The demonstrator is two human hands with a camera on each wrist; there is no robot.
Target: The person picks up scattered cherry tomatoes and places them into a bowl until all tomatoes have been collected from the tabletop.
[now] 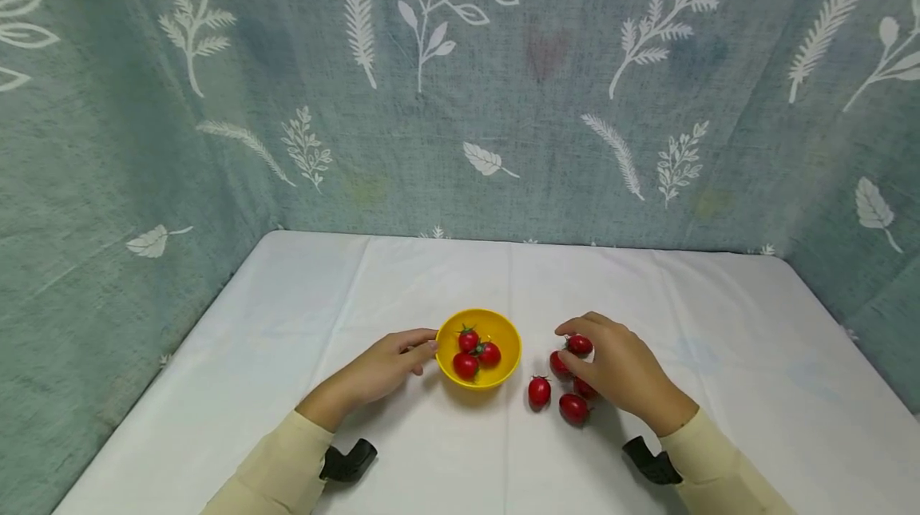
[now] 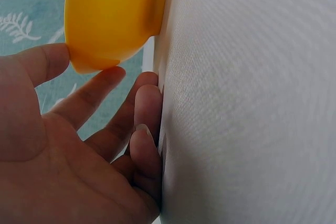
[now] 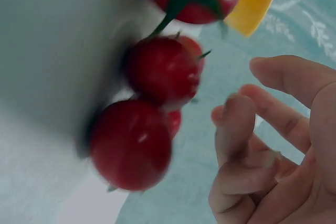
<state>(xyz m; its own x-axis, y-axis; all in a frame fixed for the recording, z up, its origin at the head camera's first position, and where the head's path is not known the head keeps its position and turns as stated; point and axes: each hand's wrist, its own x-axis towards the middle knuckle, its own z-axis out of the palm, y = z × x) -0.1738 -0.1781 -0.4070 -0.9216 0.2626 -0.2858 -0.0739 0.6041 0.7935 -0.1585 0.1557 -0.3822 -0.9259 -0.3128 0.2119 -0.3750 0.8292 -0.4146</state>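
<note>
A yellow bowl [image 1: 447,371] holds three small red cherry tomatoes [image 1: 465,366] with green stems. My left hand [image 1: 388,365] lies at the bowl's left side. In the left wrist view, its thumb and index finger touch the outside of the bowl [image 2: 110,19], while the other fingers rest near the tablecloth. My right hand [image 1: 621,363] hovers over several loose cherry tomatoes [image 1: 573,409] to the right of the bowl. Its fingers are spread, with the thumb apart from the index finger. The right wrist view shows tomatoes [image 3: 131,144] beside the hand, with a gap between them.
A white cloth [image 1: 431,451] covers the table. Blue-green curtains [image 1: 460,164] with white leaf prints stand behind and at both sides. A black wrist mount [image 1: 348,461] sits at the left sleeve, and another [image 1: 652,461] at the right sleeve.
</note>
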